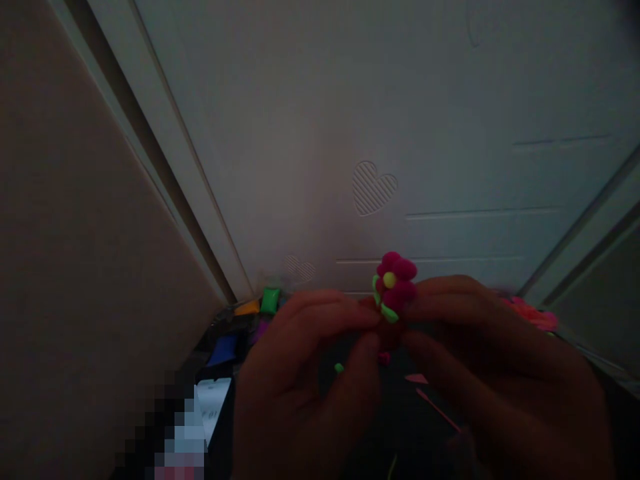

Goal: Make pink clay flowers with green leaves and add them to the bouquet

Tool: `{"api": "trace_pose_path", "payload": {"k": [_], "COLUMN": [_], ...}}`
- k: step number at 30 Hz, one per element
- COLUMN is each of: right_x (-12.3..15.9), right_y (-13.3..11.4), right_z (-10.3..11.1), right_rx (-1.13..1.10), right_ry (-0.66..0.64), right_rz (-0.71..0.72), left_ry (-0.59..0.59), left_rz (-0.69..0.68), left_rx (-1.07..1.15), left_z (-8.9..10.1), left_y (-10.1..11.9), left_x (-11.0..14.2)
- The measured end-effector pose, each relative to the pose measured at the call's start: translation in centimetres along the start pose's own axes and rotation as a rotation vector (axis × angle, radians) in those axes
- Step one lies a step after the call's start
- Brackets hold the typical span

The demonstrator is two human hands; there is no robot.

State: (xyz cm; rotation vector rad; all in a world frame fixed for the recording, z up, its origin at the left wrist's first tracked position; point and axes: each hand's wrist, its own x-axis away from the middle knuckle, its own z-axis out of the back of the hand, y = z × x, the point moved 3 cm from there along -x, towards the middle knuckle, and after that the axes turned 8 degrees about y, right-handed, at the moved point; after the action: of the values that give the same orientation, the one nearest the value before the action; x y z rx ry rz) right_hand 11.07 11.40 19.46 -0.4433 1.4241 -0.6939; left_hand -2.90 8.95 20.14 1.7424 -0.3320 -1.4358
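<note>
A small clay flower [400, 293] with magenta petals, a yellow centre and light green leaves is held up between both hands. Below its petals is a dark reddish-brown base [389, 333], mostly covered by the fingers. My left hand [310, 373] pinches the flower's base from the left with thumb and fingers. From the right, my right hand [505, 373] grips it, fingertips close to the petals and thumb lower down. Under the hands lie a pink, thin-handled tool [437, 408], a pink pointed piece [416, 379] and a small green bit [339, 368].
On the left of the dark table are a green packet [271, 301], an orange packet [247, 308], a blue packet [223, 349] and a lit phone screen [215, 403]. Pink and orange material [533, 315] lies at the right. A white door [300, 133] with heart patterns stands behind.
</note>
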Motion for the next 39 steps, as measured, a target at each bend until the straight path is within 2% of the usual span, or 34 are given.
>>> {"api": "trace_pose_path", "payload": {"k": [5, 10, 17, 32, 39], "right_x": [-0.01, 0.01, 0.06, -0.20, 0.05], "right_y": [-0.05, 0.15, 0.32, 0.38, 0.68], "right_z": [-0.08, -0.16, -0.02, -0.23, -0.23], "right_rx": [0.002, -0.030, -0.070, -0.069, -0.093], "right_ry": [0.010, 0.004, 0.001, -0.016, -0.032], "right_rz": [0.006, -0.050, -0.061, -0.060, -0.101], "left_ry": [-0.001, -0.014, -0.069, -0.051, -0.017], "left_rz": [-0.006, 0.003, -0.008, -0.018, 0.045], "left_rx": [-0.020, 0.000, -0.031, -0.020, 0.023], "left_z": [-0.04, 0.01, 0.06, 0.00, -0.02], "left_y": [-0.08, -0.19, -0.05, 0.31, -0.18], "left_x": [-0.16, -0.14, -0.62, -0.49, -0.38]}}
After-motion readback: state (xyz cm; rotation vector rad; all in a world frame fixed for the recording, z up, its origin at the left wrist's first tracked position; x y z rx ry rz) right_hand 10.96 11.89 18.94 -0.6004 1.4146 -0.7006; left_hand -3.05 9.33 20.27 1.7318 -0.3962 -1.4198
